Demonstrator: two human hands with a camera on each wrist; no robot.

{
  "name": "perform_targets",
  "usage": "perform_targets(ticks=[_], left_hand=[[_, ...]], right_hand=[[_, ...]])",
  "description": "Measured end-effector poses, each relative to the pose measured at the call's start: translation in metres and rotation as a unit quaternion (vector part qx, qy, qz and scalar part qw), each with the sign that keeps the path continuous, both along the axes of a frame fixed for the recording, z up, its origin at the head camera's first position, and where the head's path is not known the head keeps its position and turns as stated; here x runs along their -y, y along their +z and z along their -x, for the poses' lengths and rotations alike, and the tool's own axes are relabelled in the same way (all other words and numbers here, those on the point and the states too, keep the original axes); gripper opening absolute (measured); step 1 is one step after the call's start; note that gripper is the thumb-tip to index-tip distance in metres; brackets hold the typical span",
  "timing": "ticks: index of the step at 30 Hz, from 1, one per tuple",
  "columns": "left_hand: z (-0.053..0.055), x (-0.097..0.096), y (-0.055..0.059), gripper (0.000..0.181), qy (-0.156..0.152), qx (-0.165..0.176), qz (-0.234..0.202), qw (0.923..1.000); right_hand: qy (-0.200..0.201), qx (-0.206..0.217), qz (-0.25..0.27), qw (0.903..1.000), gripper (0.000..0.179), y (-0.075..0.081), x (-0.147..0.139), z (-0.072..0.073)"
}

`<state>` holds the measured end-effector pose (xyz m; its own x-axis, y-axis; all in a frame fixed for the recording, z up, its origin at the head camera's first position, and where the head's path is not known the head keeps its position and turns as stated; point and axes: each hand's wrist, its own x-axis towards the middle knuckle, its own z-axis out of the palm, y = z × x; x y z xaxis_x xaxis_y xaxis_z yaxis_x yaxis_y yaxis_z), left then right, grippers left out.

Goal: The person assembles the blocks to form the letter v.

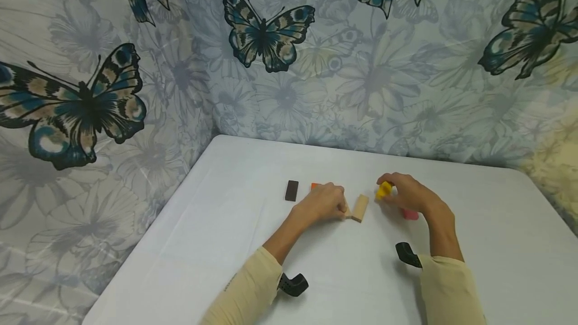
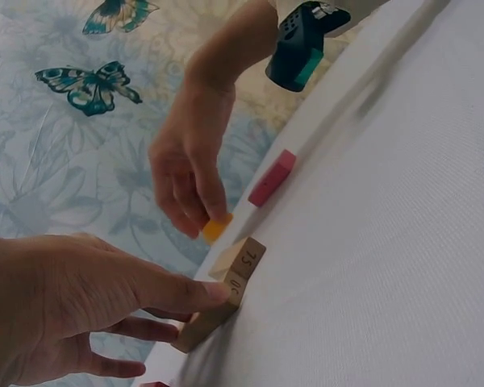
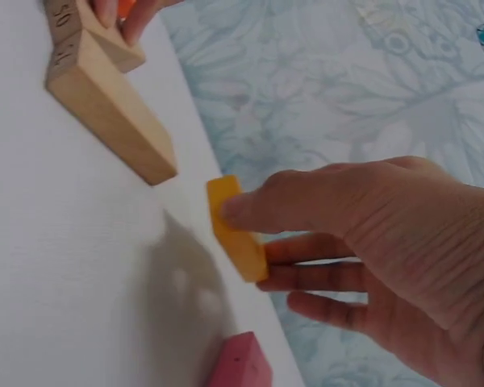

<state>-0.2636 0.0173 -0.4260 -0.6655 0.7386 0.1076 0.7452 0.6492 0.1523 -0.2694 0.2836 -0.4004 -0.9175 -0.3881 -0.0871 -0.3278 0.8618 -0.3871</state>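
Thumb and fingertips of my left hand (image 1: pixel 321 203) pinch a plain wooden block (image 2: pixel 206 329) low at the table surface. Beside it, set at an angle with one end close against it, lies a second plain wooden block (image 1: pixel 360 208); both carry printed numbers on their ends. To the right, my right hand (image 1: pixel 413 193) pinches a yellow block (image 3: pixel 236 230) between thumb and fingers, and its shadow falls on the tabletop. A pink block (image 1: pixel 410 214) lies beneath the right hand, partly covered by it in the head view. Behind the left hand peeks an orange block (image 1: pixel 314 185).
A dark brown block (image 1: pixel 291 190) lies left of the left hand on the white table (image 1: pixel 226 214). Walls with butterfly prints (image 1: pixel 271 34) stand at the table's back and left. Black devices (image 1: pixel 293 285) stick out from both sleeves.
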Motion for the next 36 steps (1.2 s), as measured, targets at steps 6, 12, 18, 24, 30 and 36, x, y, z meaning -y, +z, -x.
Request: perform_targets(ticks=[6, 12, 18, 24, 30, 36], left_hand=[[-0.001, -0.003, 0.002, 0.011, -0.001, -0.001, -0.002, 1.0000], [-0.001, -0.001, 0.001, 0.015, -0.008, 0.001, -0.003, 1.0000], [0.000, -0.001, -0.001, 0.016, -0.008, 0.008, -0.003, 0.9999], [0.001, -0.001, -0.001, 0.015, -0.006, 0.016, -0.012, 0.9998], [0.002, -0.001, -0.001, 0.014, -0.010, 0.011, -0.009, 0.9999], [0.001, -0.001, -0.001, 0.010, -0.007, 0.009, -0.008, 0.9999]], right_hand=[[-0.028, -0.066, 0.007, 0.9974, 0.032, -0.014, 0.004, 0.003], [-0.040, -0.076, 0.009, 0.9962, 0.029, -0.026, 0.012, 0.004], [-0.018, -0.051, 0.030, 0.9981, 0.030, -0.028, 0.012, 0.003], [-0.005, -0.048, 0.011, 0.9988, 0.035, -0.029, 0.013, 0.005], [-0.003, -0.055, 0.011, 0.9984, 0.034, -0.030, 0.018, 0.006], [0.006, -0.056, 0.019, 0.9982, 0.032, -0.031, 0.020, 0.006]])
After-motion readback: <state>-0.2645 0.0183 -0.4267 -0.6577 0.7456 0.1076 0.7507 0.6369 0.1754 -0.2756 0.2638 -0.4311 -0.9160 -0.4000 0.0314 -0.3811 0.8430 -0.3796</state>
